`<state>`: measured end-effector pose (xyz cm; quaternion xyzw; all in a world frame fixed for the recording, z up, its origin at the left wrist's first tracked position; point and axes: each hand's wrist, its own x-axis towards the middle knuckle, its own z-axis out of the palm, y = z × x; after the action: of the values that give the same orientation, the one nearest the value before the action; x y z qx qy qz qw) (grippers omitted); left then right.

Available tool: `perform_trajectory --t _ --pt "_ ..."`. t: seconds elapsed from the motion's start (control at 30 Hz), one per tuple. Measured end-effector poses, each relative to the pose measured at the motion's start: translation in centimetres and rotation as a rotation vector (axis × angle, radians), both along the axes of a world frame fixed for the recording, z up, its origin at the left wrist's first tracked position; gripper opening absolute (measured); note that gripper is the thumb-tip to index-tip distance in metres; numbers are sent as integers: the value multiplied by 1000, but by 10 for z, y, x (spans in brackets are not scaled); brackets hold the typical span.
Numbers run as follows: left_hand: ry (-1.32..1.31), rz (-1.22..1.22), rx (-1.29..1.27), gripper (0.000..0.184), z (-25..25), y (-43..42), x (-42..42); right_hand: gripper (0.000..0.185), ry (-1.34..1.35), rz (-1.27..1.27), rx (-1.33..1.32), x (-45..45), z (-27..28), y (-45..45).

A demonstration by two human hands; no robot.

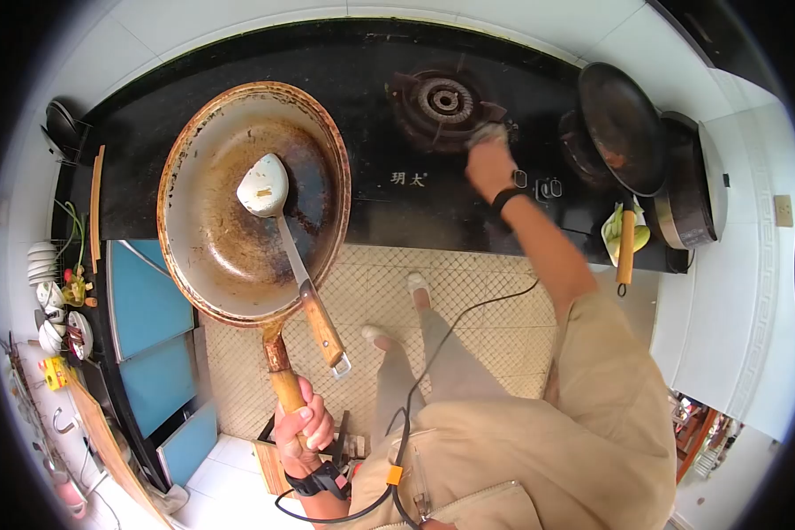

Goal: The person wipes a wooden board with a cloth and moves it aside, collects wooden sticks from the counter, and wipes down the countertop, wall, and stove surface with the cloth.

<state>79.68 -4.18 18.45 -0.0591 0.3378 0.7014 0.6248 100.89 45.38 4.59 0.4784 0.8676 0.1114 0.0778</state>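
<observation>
My left hand (305, 424) is wrapped round the wooden handle of a large worn pan (212, 221), which hangs over the left part of the black counter and its front edge. Inside the pan rests a ladle (263, 185), its wooden handle sticking out over the rim near my left hand. My right hand (490, 163) is beside the front right of the gas burner (446, 99), closed on a greyish thing, perhaps a cloth, that motion blurs.
A dark frying pan (623, 128) leans at the right of the black counter (371, 212), with a large pot (685, 212) beyond it. Green vegetables (625, 234) lie under its handle. Stacked bowls (42, 263) stand far left. A black cable crosses my front.
</observation>
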Motion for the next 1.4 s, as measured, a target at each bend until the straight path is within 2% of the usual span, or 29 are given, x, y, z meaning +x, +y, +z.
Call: perform_trajectory --t 0.03,0.07,0.13,0.17,0.23,0.3,0.37,0.43,0.47,0.53,0.57,0.7,0.77,0.83,0.87,0.97,1.07,1.17,1.23,1.4 --pt "0 -2 0 24 1 0 2 29 29 -36 -24 -16 12 -39" --pt "-17 1 18 23 -2 0 1 30 133 -51 -19 -22 -17 -63" --pt "-21 -4 32 22 0 0 2 37 124 174 271 -31 -28 -123" --pt "-19 -3 45 22 1 1 2 40 197 234 233 -25 -38 -139" --pt "-11 -4 51 21 2 1 2 42 323 306 198 -8 -36 -128" --pt "-12 4 39 21 -2 -2 3 41 281 144 330 7 -45 -91" --pt "24 -6 32 22 -4 -3 1 40 189 -166 45 16 -24 -39" --pt "37 -11 21 22 -6 -2 0 41 56 -29 366 26 -46 -9" --pt "44 -16 23 23 -6 -2 0 39 111 -76 328 24 -54 -8" --pt "44 -8 12 23 -5 2 -1 36 248 -110 70 21 -27 -57" --pt "38 -14 -1 24 -5 3 -2 37 256 83 272 32 -45 -77" --pt "13 -40 -11 22 -5 8 -9 44 328 193 172 47 -36 -122" --pt "19 -22 -1 21 -7 9 -14 47 167 5 -9 34 -19 -118" --pt "34 -80 4 20 -11 12 -14 49 192 42 66 30 -26 -92" --pt "37 -60 8 19 -11 14 -11 51 272 186 239 40 -54 -63" --pt "43 -76 1 19 -9 13 -13 52 221 -40 -34 12 -24 -41" --pt "44 -78 10 19 -9 10 -15 48 281 150 9 16 -23 -75" --pt "73 -93 2 21 -8 9 -15 48 293 312 167 29 -29 -113" --pt "75 -120 10 22 -7 9 -14 48 284 155 -27 32 -37 -108" --pt "61 -62 10 23 -2 10 -3 48 213 247 28 28 -73 -30"
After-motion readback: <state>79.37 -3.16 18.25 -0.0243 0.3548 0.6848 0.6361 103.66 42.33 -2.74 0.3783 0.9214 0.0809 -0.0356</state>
